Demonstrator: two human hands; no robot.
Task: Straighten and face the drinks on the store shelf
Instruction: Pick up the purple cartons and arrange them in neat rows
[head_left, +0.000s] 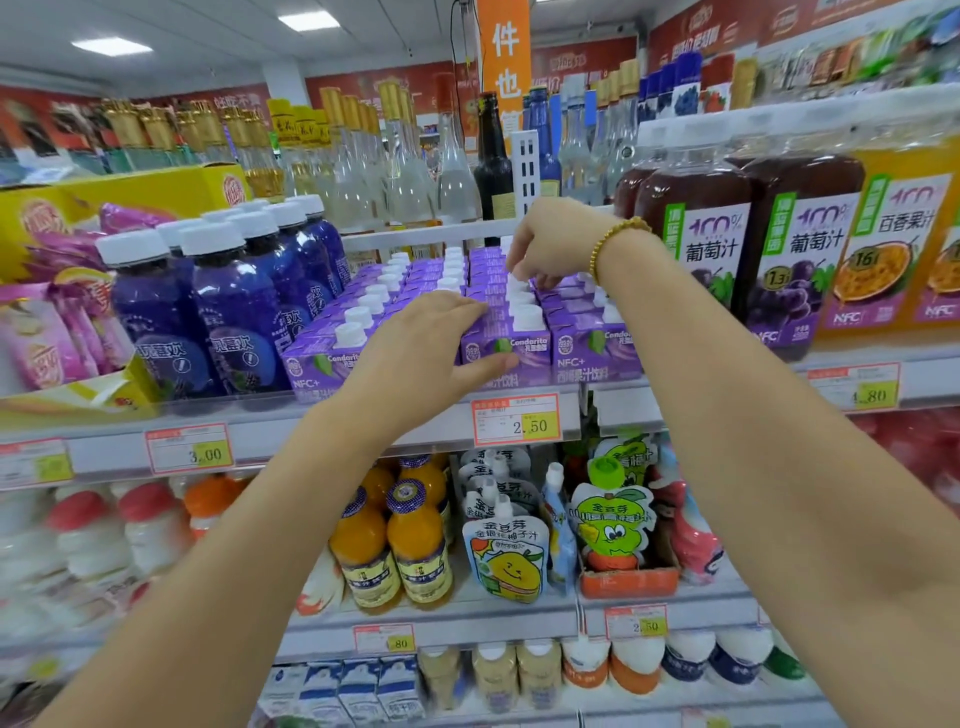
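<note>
Purple juice cartons (524, 348) packed in rows on the middle shelf (311, 431), between blue bottles (234, 312) and grape juice bottles (696, 228). Left hand (431, 338) laid flat over the front cartons, fingers straight, thumb against a front face — likely bracing the row against sliding. Right hand (550, 244) reaching deeper, fingers curled down onto white caps in a rear row; actual pinch not discernible. Probably nudging a back carton into line — front labels facing out above the price tag (516, 420).
</note>
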